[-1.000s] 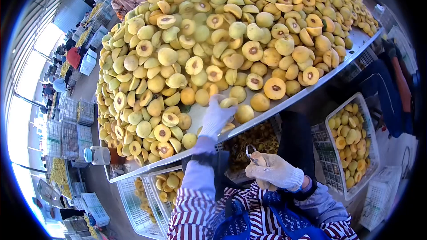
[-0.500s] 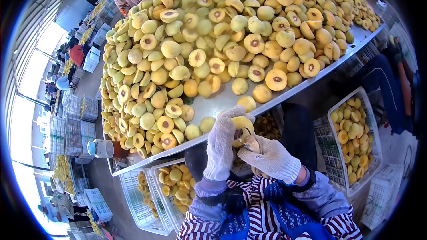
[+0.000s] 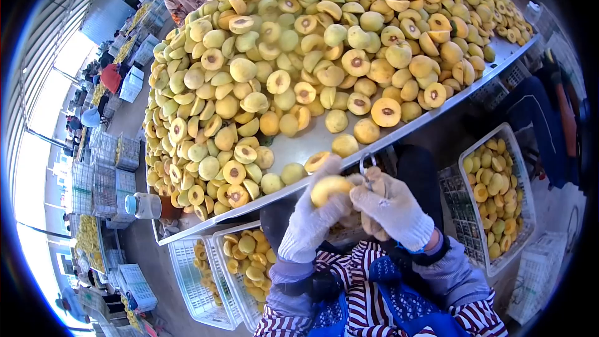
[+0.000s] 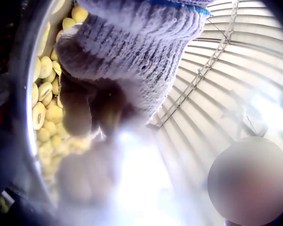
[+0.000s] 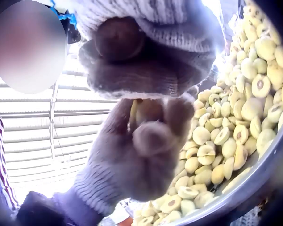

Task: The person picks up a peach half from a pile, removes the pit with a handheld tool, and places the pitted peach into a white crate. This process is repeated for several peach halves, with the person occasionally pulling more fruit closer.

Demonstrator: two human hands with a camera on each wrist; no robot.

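Note:
In the head view my gloved left hand (image 3: 312, 223) grips a yellow peach half (image 3: 331, 190), its rounded skin side up. My gloved right hand (image 3: 399, 209) is right beside it, fingers curled round a pitting tool whose metal loop (image 3: 368, 162) sticks up above the fist. From the right wrist, the round brown end of the handle (image 5: 119, 38) shows in the right glove, with the left hand (image 5: 141, 160) and part of the peach below. Glare and blur hide much of the fingers in the left wrist view. Another cut peach half (image 3: 317, 161) lies at the tray's edge.
A big heap of peach halves (image 3: 262, 81) covers the metal-rimmed table (image 3: 299, 150). White crates (image 3: 203, 281) of fruit stand below on the left, another crate (image 3: 496, 196) on the right. A capped jar (image 3: 146, 206) sits by the left corner. Other people are farther off.
My left hand has come back from the heap to the right hand, bringing a peach half. The tool's loop was at the fruit half a second ago; now it stands up away from it.

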